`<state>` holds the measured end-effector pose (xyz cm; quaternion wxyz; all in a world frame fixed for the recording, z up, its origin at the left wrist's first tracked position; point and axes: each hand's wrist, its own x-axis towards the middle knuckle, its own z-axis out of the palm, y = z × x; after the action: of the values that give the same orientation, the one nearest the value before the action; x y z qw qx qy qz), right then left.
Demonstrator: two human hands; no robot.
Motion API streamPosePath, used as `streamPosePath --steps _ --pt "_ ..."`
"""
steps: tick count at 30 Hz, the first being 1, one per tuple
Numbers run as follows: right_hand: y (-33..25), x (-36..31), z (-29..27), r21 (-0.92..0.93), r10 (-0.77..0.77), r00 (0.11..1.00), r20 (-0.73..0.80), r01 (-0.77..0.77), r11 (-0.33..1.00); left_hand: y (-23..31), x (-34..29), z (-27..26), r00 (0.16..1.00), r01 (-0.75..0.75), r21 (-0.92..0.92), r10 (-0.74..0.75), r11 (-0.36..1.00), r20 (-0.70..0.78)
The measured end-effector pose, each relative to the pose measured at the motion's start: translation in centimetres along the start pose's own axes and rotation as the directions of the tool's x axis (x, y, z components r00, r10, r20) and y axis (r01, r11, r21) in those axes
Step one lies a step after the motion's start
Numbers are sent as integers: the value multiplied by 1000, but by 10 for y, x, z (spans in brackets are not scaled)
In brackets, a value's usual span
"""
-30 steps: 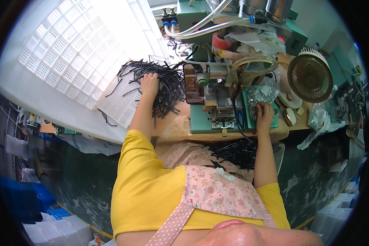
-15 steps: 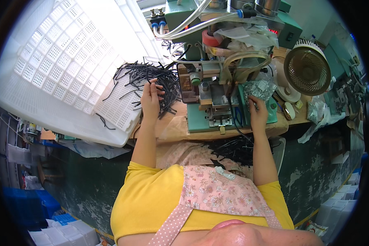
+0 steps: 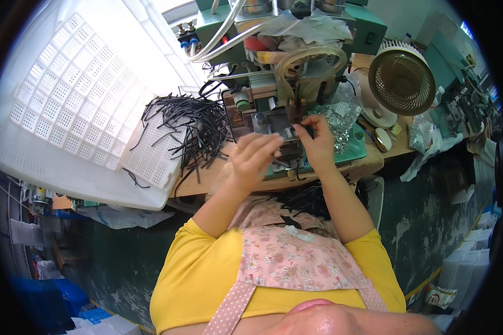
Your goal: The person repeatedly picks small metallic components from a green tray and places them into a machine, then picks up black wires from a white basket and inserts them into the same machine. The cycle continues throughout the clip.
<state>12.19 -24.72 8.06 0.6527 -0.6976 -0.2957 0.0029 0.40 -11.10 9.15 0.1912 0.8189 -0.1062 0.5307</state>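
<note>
My left hand is in front of the green bench machine, its bent fingers slightly smeared by motion. A thin black strip shows at the underside of its fingers and seems held there; the thumb is hidden. My right hand reaches in at the machine's metal tooling, thumb and forefinger pinched together. Whatever small thing lies between those fingertips is too hidden to name. Beside the right hand lies a clear bag of small shiny metal pieces.
A heap of black strips spills from a white perforated basket on the left. A round fan stands at the right, near a white oval object. More black strips lie below the table edge. Air hoses cross above the machine.
My left hand has moved right from the black strip heap to the machine's front. My right hand has left the bag of metal pieces and gone left to the tooling. The view has shifted slightly.
</note>
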Motion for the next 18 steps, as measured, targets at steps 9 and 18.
streamPosePath --steps 9,18 --pt "47 8 -74 -433 -297 928 -227 177 884 9 -7 46 976 -205 -117 213 972 55" --pt "108 -31 -116 -750 -197 962 187 269 604 4 -13 51 977 -204 -118 209 972 34"
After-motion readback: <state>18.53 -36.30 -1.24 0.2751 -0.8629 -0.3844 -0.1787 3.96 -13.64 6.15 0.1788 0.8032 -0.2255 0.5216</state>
